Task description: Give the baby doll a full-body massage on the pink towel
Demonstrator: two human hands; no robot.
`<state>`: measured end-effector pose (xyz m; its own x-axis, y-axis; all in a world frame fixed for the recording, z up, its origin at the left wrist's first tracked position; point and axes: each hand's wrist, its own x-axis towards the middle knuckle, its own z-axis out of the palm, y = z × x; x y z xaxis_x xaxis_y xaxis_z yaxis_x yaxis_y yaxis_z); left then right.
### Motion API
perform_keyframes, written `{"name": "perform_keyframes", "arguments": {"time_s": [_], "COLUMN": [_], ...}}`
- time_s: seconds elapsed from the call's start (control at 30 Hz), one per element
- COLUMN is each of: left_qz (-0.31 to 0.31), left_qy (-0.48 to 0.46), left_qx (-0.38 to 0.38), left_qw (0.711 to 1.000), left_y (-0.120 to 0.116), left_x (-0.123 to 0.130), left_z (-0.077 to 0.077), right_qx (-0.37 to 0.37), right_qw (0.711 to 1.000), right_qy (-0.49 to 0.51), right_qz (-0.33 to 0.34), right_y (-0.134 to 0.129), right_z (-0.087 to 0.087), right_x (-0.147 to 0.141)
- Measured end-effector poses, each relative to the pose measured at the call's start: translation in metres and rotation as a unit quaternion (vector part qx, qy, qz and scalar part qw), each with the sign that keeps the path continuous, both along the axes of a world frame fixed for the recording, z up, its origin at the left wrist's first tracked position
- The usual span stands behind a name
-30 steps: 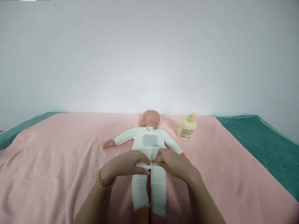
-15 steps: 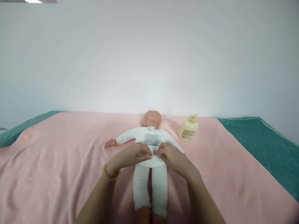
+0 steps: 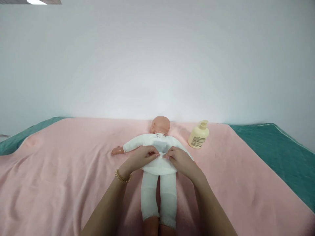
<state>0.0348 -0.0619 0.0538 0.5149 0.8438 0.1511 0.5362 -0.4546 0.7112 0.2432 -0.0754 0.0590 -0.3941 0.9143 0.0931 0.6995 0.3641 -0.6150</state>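
Observation:
A baby doll (image 3: 159,125) with a white cloth body lies on the bed in front of me, its bald head at the far end. On its torso, a grey patch (image 3: 161,145) shows above a white cloth edge (image 3: 161,155). My left hand (image 3: 144,156) pinches that edge from the left, thumb and fingers together. From the right, my right hand (image 3: 179,160) pinches the same edge close by. Both sets of fingertips partly hide the cloth between them. The doll's white legs point toward me.
To the doll's right stands a pale yellow pump bottle (image 3: 199,135) with printed text. A pink blanket (image 3: 81,154) with folds at the left covers the bed. Green bedding (image 3: 278,150) shows at both sides, and a plain white wall (image 3: 157,65) rises behind.
Both hands have moved slightly up the doll's torso toward its head. The white cloth edge has come up with them and now covers the lower part of the grey patch.

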Motion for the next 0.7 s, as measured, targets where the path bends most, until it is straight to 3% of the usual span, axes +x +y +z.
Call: {"name": "perform_keyframes", "arguments": {"time_s": [0.3,0.47,0.7], "left_qz": [0.011,0.043,0.049], "left_qy": [0.036,0.013,-0.017], "left_qx": [-0.001,0.047,0.052], "left_qw": [0.999,0.998,0.997], "left_y": [0.009,0.011,0.017], "left_x": [0.003,0.005,0.008], "left_z": [-0.013,-0.015,-0.027], "right_qx": [-0.022,0.000,0.015], "right_qw": [1.000,0.999,0.999], "right_qy": [0.009,0.006,0.029], "right_qz": [0.002,-0.042,-0.026], "right_y": [0.006,0.011,0.022], "right_z": [-0.008,-0.007,-0.025], "right_x": [-0.003,-0.003,-0.006]}}
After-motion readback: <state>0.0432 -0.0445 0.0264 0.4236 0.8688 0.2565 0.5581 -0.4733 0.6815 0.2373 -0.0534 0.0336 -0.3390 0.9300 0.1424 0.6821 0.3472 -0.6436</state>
